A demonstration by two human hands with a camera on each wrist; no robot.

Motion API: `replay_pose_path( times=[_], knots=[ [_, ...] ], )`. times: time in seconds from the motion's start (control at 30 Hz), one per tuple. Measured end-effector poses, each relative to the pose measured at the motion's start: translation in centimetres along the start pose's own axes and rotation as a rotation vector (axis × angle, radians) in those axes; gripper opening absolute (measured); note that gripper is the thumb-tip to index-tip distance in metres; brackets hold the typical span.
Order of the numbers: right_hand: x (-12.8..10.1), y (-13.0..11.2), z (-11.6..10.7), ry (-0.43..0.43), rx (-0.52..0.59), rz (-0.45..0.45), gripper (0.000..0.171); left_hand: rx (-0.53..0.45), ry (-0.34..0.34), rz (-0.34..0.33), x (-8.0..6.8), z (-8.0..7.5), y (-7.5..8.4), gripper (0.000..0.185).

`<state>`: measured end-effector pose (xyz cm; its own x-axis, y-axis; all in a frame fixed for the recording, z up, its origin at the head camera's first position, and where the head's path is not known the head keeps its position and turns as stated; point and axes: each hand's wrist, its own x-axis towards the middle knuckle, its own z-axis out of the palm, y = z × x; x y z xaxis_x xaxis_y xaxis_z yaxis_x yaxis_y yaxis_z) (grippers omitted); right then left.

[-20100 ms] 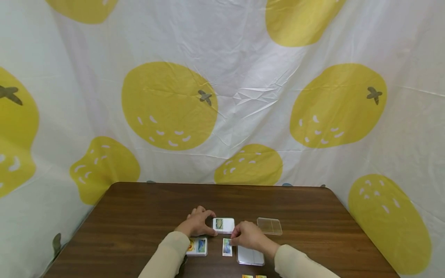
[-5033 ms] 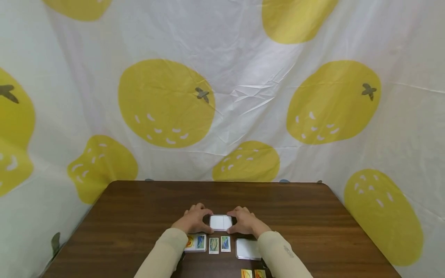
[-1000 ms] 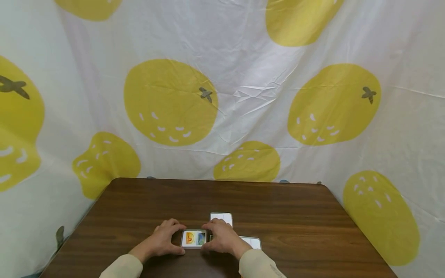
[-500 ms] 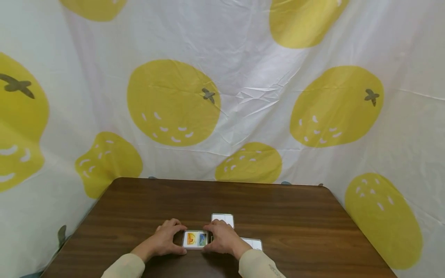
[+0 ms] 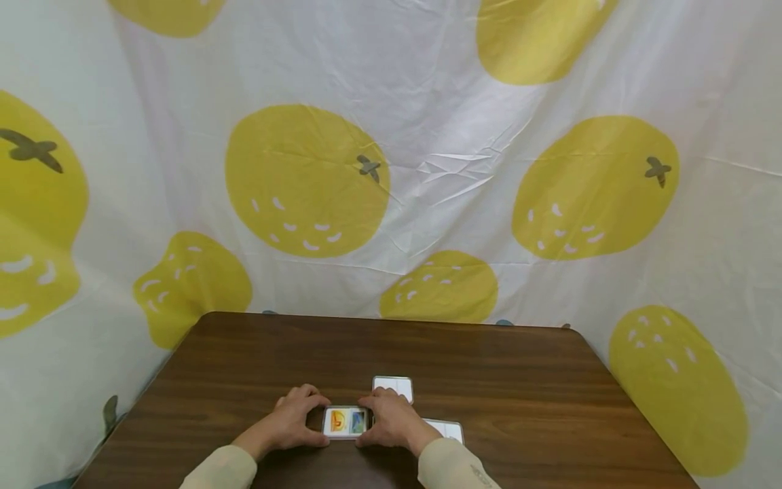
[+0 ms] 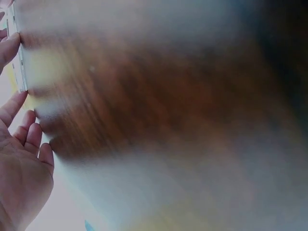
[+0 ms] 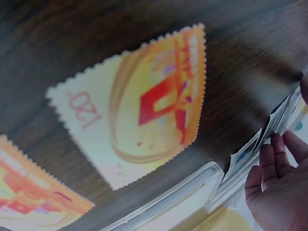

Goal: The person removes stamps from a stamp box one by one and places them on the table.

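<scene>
A clear flat case (image 5: 343,437) lies on the dark wooden table, showing an orange postage stamp (image 5: 338,422) and a blue-green stamp (image 5: 358,422) on white. My left hand (image 5: 288,421) pinches its left end between thumb and index finger. At the right end, my right hand (image 5: 392,422) does the same. In the left wrist view, the case's thin edge (image 6: 22,79) meets the left fingertips. The right wrist view shows loose small stamps (image 7: 245,149) on the table beside the right fingers; in the head view that hand covers them.
Behind the right hand lies a case with a white insert (image 5: 393,385); another white case (image 5: 449,430) is partly under the right wrist. An orange stamp marked 120 (image 7: 154,106) and a second orange stamp (image 7: 36,192) lie near the right wrist. A fruit-print curtain (image 5: 440,224) hangs behind the table.
Twenty seconds ago my right hand held a blue stamp; five seconds ago both hands held the back case. Now both are at the front-left case, almost still over the last second.
</scene>
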<state>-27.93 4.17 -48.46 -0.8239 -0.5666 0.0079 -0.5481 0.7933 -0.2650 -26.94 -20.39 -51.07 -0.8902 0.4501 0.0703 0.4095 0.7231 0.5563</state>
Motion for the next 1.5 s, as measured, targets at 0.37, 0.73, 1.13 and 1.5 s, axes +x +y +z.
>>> replay_pose_path(
  times=[0.37,0.73,1.13,1.5],
  knots=[
    [0.26,0.18,-0.26,-0.024,-0.035,-0.027,0.058,-0.020,-0.032,-0.022,0.16,-0.13,0.08,0.059],
    [0.27,-0.01,-0.71,-0.051,-0.024,-0.024,0.055,-0.018,-0.038,-0.037,0.34,0.09,-0.07,0.053],
    [0.52,0.01,-0.65,-0.066,-0.018,-0.030,0.054,-0.028,-0.039,-0.036,0.27,-0.01,0.02,0.050],
    [0.74,0.02,-0.56,-0.069,-0.031,-0.031,0.055,-0.024,-0.041,-0.029,0.20,-0.14,0.12,0.049]
  ],
)
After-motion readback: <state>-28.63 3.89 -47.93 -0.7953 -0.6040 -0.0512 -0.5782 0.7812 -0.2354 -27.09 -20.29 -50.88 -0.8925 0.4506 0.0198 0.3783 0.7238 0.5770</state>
